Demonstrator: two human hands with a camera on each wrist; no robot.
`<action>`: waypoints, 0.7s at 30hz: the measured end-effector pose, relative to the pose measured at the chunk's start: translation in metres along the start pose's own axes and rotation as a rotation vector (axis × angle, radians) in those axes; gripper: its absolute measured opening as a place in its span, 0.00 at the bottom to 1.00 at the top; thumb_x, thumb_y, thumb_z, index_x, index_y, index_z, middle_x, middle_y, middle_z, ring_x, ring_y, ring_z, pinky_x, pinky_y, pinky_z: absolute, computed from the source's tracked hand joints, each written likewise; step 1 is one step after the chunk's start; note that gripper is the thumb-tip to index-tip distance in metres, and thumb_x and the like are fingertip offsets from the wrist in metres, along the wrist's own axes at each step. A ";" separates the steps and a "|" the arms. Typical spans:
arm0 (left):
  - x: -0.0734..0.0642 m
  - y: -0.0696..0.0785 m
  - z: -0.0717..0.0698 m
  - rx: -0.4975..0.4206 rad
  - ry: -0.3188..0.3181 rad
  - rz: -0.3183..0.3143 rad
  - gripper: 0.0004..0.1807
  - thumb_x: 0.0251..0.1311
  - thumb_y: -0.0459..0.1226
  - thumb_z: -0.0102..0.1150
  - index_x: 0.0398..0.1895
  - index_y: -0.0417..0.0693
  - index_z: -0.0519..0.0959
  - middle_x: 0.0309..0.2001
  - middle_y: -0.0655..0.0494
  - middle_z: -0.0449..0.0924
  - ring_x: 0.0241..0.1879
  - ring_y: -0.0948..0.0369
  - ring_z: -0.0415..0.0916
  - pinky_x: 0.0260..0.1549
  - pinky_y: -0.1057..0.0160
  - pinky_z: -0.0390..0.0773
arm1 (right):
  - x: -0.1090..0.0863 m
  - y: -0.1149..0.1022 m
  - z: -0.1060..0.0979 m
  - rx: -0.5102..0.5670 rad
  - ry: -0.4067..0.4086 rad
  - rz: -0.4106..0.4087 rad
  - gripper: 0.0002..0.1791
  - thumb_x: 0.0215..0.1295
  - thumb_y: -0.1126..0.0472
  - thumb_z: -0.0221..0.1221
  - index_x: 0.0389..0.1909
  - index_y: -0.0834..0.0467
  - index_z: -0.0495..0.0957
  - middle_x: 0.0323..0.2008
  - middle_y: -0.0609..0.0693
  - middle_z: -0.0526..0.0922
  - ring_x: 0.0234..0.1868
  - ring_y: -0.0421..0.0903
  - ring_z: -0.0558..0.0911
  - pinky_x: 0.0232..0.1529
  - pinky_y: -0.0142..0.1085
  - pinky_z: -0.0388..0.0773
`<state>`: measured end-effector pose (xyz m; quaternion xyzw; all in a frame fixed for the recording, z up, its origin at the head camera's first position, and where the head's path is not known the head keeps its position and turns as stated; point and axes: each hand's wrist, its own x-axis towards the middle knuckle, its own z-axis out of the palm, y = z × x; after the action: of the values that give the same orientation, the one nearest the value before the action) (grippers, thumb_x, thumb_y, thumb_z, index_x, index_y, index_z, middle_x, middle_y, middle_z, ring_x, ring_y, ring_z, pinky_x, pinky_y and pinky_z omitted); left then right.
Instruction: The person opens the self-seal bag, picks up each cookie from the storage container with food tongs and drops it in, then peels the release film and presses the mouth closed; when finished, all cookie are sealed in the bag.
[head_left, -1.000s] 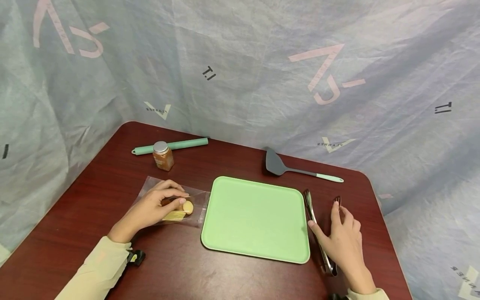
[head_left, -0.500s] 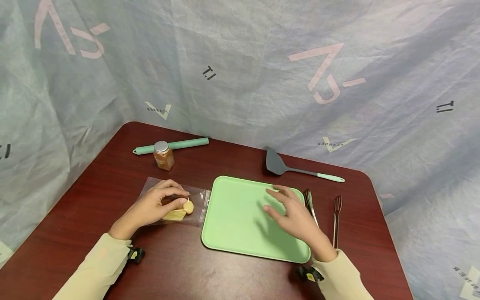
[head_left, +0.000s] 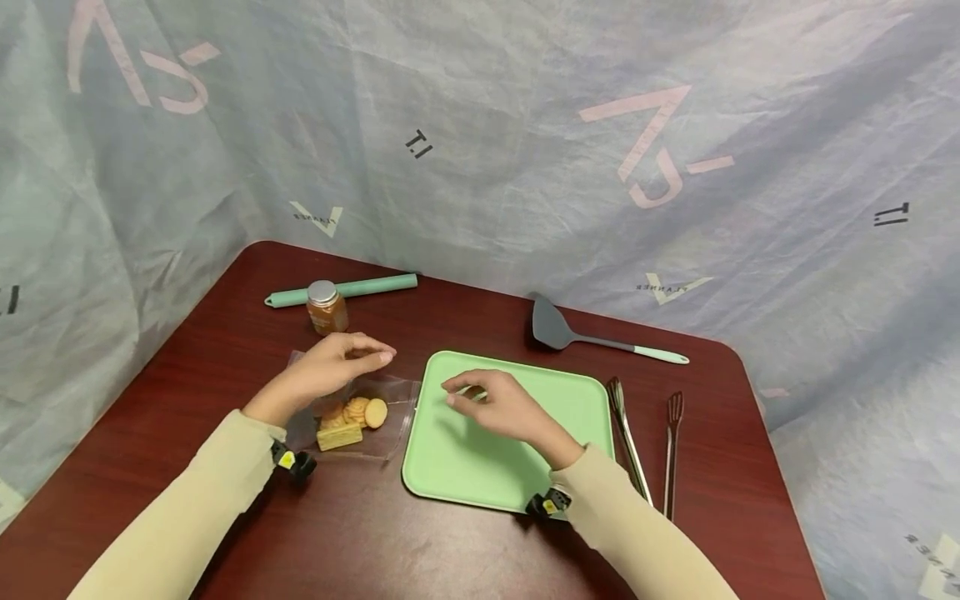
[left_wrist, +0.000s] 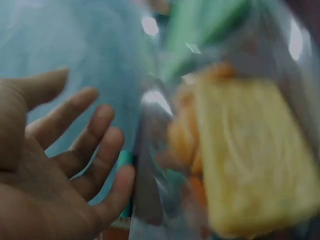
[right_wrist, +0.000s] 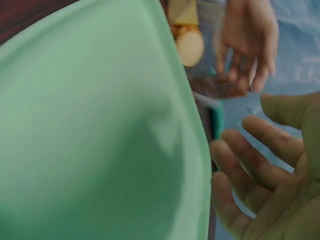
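Observation:
A clear zip bag [head_left: 399,398] lies flat at the left of the green tray [head_left: 457,479]. Inside it are several round biscuits [head_left: 376,413] and a yellow rectangular wafer-like block [head_left: 340,437], large in the left wrist view. My left hand [head_left: 327,367] is over the bag's far part, thumb and fingers apart, gripping nothing. Above the left half of the tray hovers my right hand [head_left: 498,406], its shadow on the tray surface. In the right wrist view the right fingers [right_wrist: 257,157] are loosely bent with nothing between them.
Behind the bag stands a jar [head_left: 327,310] with a metal lid, in front of a green rod-like tool [head_left: 378,286]. A grey turner [head_left: 553,327] lies at the back. Metal tongs [head_left: 632,446] and a slotted metal utensil [head_left: 672,442] lie right of the tray. A cloth hangs behind.
My right hand has come left from beside the tongs to over the tray. My left hand has risen off the bag and moved away from me, uncovering the biscuits.

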<state>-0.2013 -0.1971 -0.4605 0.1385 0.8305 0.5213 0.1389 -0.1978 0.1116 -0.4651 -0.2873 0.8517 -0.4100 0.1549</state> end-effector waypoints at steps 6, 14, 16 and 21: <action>0.025 0.000 0.004 0.280 -0.162 0.122 0.15 0.72 0.42 0.61 0.51 0.41 0.87 0.48 0.54 0.82 0.47 0.56 0.78 0.45 0.53 0.76 | 0.022 -0.009 0.022 -0.234 0.093 -0.006 0.07 0.70 0.53 0.65 0.42 0.50 0.88 0.46 0.42 0.84 0.47 0.44 0.82 0.45 0.39 0.78; 0.039 0.000 0.013 0.325 -0.280 0.169 0.06 0.68 0.37 0.65 0.41 0.46 0.89 0.41 0.60 0.81 0.43 0.60 0.76 0.44 0.56 0.76 | 0.032 -0.013 0.032 -0.354 0.127 0.014 0.05 0.67 0.52 0.67 0.38 0.47 0.89 0.51 0.44 0.83 0.59 0.45 0.77 0.59 0.43 0.72; 0.039 -0.002 0.013 0.317 -0.284 0.174 0.06 0.68 0.37 0.65 0.40 0.47 0.89 0.41 0.60 0.80 0.42 0.60 0.76 0.44 0.56 0.76 | 0.032 -0.014 0.033 -0.353 0.125 0.022 0.06 0.67 0.52 0.67 0.39 0.47 0.90 0.53 0.46 0.83 0.60 0.46 0.76 0.60 0.43 0.72; 0.039 -0.006 0.013 0.273 -0.283 0.170 0.06 0.69 0.36 0.64 0.39 0.47 0.89 0.41 0.60 0.81 0.41 0.61 0.76 0.42 0.57 0.75 | 0.033 -0.017 0.036 -0.350 0.132 0.031 0.06 0.67 0.52 0.67 0.39 0.47 0.90 0.56 0.48 0.81 0.61 0.47 0.75 0.61 0.44 0.71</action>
<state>-0.2326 -0.1744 -0.4742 0.2976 0.8508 0.3894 0.1895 -0.2000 0.0610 -0.4751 -0.2690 0.9227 -0.2713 0.0525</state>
